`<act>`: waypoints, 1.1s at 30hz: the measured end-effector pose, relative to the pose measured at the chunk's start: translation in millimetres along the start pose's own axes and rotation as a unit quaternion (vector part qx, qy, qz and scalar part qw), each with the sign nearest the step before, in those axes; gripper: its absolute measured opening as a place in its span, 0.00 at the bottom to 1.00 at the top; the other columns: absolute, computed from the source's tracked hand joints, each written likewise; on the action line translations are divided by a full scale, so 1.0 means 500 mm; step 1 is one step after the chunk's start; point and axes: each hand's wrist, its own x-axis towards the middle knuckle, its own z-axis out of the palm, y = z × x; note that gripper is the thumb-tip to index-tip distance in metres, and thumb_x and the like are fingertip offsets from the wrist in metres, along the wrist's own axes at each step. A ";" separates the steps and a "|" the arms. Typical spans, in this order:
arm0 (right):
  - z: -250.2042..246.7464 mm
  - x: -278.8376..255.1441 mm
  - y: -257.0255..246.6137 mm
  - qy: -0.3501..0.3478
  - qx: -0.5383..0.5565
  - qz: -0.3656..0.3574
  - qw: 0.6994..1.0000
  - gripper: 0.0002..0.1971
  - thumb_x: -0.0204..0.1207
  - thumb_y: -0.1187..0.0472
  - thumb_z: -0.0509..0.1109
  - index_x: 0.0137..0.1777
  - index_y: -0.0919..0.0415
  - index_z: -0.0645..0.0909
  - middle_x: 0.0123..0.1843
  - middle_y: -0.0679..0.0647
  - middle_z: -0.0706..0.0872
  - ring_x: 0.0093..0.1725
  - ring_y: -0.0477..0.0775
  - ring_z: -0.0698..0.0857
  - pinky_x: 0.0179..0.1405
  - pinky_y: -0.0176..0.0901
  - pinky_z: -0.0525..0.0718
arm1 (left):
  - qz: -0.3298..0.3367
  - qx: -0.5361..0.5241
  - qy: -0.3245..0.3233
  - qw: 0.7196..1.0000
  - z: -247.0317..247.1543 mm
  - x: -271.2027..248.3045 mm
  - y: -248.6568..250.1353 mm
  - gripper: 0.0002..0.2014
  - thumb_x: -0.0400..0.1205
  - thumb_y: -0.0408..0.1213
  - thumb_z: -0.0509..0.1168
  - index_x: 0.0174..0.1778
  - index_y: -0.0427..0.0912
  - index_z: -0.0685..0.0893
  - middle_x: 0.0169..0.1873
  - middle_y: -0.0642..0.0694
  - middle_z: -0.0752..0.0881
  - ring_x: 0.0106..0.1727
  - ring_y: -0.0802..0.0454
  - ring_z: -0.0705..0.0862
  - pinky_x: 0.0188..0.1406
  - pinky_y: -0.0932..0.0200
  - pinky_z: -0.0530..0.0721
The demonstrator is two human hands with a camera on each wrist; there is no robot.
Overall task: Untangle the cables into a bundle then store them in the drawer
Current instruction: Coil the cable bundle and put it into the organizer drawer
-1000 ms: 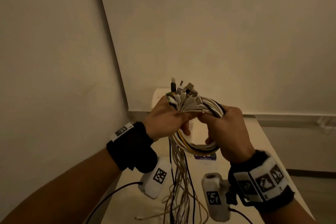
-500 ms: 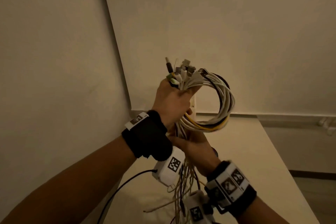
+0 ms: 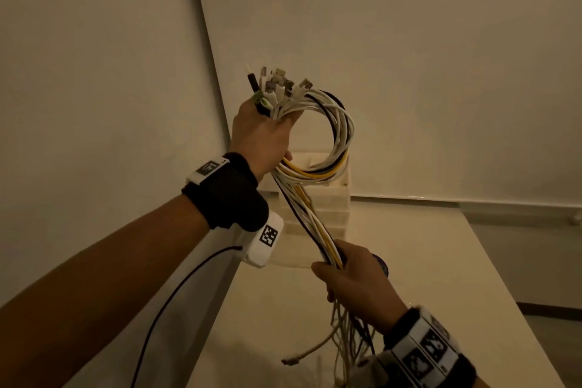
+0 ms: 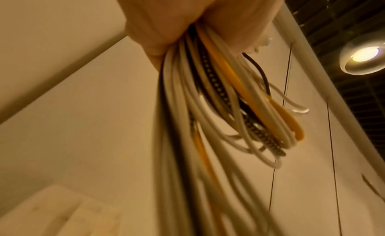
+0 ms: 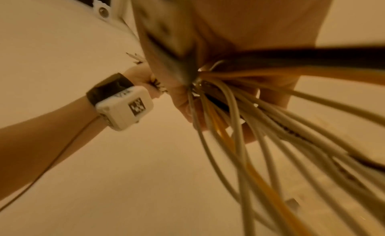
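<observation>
A bundle of white, yellow and black cables (image 3: 341, 138) forms a round coil in the air, with several plugs sticking up at its top left. My left hand (image 3: 263, 135) grips the coil just under the plugs, raised high. The straight run of cables (image 3: 307, 214) slants down to my right hand (image 3: 356, 277), which grips it lower down. Loose cable tails (image 3: 343, 340) hang below that hand. The cables (image 4: 218, 107) fan out of the left fist in the left wrist view. In the right wrist view blurred cables (image 5: 260, 132) spread from the fist. A white drawer unit (image 3: 327, 208) stands behind the coil.
A pale table (image 3: 425, 293) runs along the wall on the left, with its right edge open to the floor. One loose cable end (image 3: 299, 356) lies on the table near its front. A small dark object (image 3: 379, 264) sits just behind my right hand.
My left hand has lifted the coil higher. My right hand has left the coil and slid down the hanging cables, pulling them straight.
</observation>
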 end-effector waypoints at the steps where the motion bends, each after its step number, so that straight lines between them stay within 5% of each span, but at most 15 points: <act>1: -0.004 -0.005 -0.001 0.014 -0.026 -0.012 0.999 0.02 0.75 0.59 0.70 0.45 0.55 0.80 0.31 0.54 0.85 0.28 0.53 0.88 0.32 0.48 0.89 | -0.003 0.003 0.005 1.000 -0.005 0.003 0.000 0.06 0.75 0.44 0.75 0.38 0.54 0.83 0.26 0.48 0.84 0.15 0.45 0.76 0.25 0.46 0.85; 5: -0.005 -0.013 -0.005 0.007 -0.076 -0.024 0.997 0.03 0.78 0.59 0.67 0.45 0.53 0.75 0.36 0.55 0.85 0.33 0.56 0.89 0.31 0.46 0.88 | -0.003 0.027 0.026 0.999 -0.013 0.022 -0.005 0.09 0.75 0.45 0.74 0.47 0.48 0.85 0.33 0.49 0.87 0.16 0.46 0.79 0.25 0.43 0.88; 10: -0.004 -0.011 0.000 -0.039 -0.020 0.006 0.999 0.07 0.78 0.55 0.70 0.47 0.58 0.77 0.35 0.55 0.86 0.32 0.53 0.89 0.33 0.42 0.89 | -0.004 0.012 0.033 0.999 -0.009 0.033 -0.008 0.10 0.73 0.47 0.75 0.40 0.48 0.82 0.32 0.34 0.81 0.13 0.45 0.77 0.25 0.37 0.88; 13: -0.002 -0.022 0.010 -0.063 -0.019 0.010 0.998 0.10 0.77 0.53 0.72 0.47 0.58 0.78 0.34 0.55 0.88 0.32 0.49 0.89 0.38 0.45 0.90 | 0.003 0.009 0.038 0.999 -0.012 0.039 0.000 0.10 0.75 0.44 0.75 0.44 0.45 0.83 0.27 0.41 0.80 0.14 0.47 0.78 0.25 0.41 0.87; 17: -0.008 -0.044 0.020 -0.007 -0.059 -0.026 0.998 0.07 0.80 0.55 0.68 0.43 0.52 0.73 0.31 0.48 0.78 0.27 0.42 0.80 0.31 0.34 0.83 | 0.002 0.036 0.048 0.998 -0.037 0.048 -0.019 0.13 0.77 0.43 0.73 0.55 0.44 0.85 0.43 0.42 0.90 0.19 0.47 0.81 0.25 0.50 0.87; 20: -0.061 -0.068 -0.003 0.051 -0.179 -0.127 0.974 0.13 0.79 0.56 0.69 0.39 0.46 0.68 0.26 0.47 0.77 0.27 0.41 0.78 0.25 0.31 0.73 | -0.031 0.041 0.045 0.998 -0.070 0.036 -0.037 0.09 0.78 0.40 0.72 0.49 0.39 0.85 0.27 0.40 0.85 0.18 0.43 0.77 0.24 0.54 0.84; 24: -0.154 -0.100 -0.058 0.062 -0.288 -0.293 0.910 0.09 0.68 0.60 0.73 0.41 0.48 0.76 0.30 0.43 0.81 0.26 0.45 0.79 0.23 0.42 0.79 | -0.070 0.001 -0.095 0.993 -0.091 -0.016 -0.030 0.05 0.81 0.30 0.68 0.40 0.38 0.80 0.21 0.45 0.75 0.16 0.52 0.71 0.18 0.61 0.78; 28: -0.203 -0.073 -0.114 0.066 -0.239 -0.451 0.857 0.08 0.65 0.66 0.76 0.37 0.55 0.80 0.32 0.43 0.77 0.29 0.41 0.71 0.26 0.38 0.74 | -0.091 -0.004 -0.256 0.962 -0.073 -0.084 -0.019 0.14 0.81 0.25 0.65 0.31 0.43 0.78 0.19 0.50 0.74 0.17 0.55 0.69 0.17 0.65 0.74; 33: -0.188 -0.028 -0.149 0.137 -0.129 -0.466 0.865 0.16 0.53 0.82 0.76 0.32 0.63 0.77 0.28 0.50 0.79 0.25 0.49 0.75 0.24 0.46 0.74 | -0.051 0.153 -0.354 0.921 -0.027 -0.150 -0.009 0.11 0.81 0.20 0.63 0.32 0.31 0.82 0.18 0.42 0.79 0.22 0.53 0.78 0.29 0.66 0.80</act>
